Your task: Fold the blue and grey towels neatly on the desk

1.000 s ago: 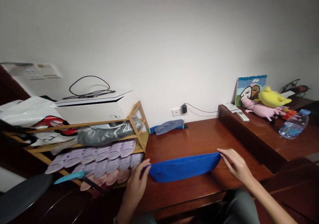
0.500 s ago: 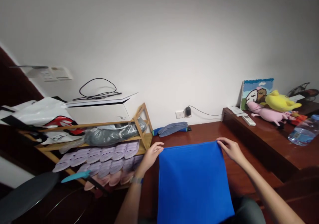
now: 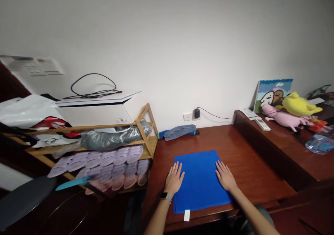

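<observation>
Blue cloth (image 3: 199,182): smooth, nearly square, lay flat on shiny wooden table (image 3: 216,140) | left hand (image 3: 174,180), right hand (image 3: 225,176): rested palm-down at its opposite edges, fingers straight, slightly apart.

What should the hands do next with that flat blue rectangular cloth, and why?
Perhaps smooth the blue cloth gently outward, since it lies flat on the glossy reddish-brown wooden table and the left hand and right hand rest open at its opposite side edges.
</observation>
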A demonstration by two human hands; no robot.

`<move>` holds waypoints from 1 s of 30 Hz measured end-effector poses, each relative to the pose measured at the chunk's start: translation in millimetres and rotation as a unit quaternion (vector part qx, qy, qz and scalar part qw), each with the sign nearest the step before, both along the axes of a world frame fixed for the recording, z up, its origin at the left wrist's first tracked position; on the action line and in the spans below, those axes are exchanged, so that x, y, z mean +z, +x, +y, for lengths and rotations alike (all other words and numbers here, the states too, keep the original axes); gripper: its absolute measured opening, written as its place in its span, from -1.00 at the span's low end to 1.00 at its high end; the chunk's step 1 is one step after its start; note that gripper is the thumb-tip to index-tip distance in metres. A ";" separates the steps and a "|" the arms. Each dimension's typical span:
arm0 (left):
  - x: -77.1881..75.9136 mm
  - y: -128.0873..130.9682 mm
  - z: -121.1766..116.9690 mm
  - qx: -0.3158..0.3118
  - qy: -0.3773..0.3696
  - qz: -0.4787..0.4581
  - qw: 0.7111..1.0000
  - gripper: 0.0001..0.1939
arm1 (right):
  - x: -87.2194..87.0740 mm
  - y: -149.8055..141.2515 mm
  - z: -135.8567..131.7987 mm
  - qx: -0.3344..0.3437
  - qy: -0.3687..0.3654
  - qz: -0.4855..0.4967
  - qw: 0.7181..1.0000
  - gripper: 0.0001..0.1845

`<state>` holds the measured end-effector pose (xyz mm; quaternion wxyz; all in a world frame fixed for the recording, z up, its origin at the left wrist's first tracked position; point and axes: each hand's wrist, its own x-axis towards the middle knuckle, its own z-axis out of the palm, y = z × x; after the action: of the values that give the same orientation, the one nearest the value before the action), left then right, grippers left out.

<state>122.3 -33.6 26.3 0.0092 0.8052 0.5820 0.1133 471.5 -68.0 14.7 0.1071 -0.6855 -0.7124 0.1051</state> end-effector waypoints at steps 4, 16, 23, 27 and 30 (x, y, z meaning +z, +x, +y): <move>-11.9 -20.0 -3.4 -0.035 0.005 0.020 0.999 -0.36 | -1.5 -1.2 -17.1 -0.008 0.001 -0.013 1.000 -0.28; 16.5 119.7 21.7 -0.125 -0.005 -0.019 0.992 -0.37 | 20.8 -15.5 49.6 -0.023 -0.026 -0.010 0.999 -0.25; -16.5 185.1 27.8 -0.085 -0.030 -0.054 0.994 -0.35 | 1.7 -9.4 50.7 -0.013 -0.028 -0.012 0.999 -0.26; -16.2 102.3 43.4 -0.002 -0.023 -0.018 1.000 -0.34 | 2.9 -10.2 51.7 -0.023 -0.024 -0.001 0.999 -0.23; -4.4 38.9 57.0 0.047 -0.029 0.021 0.998 -0.34 | 4.2 -11.7 51.8 -0.027 -0.026 -0.004 0.999 -0.22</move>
<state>161.3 23.5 21.8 0.0152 0.7787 0.6221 0.0794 459.8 -16.2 18.8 0.0894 -0.7071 -0.6914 0.1184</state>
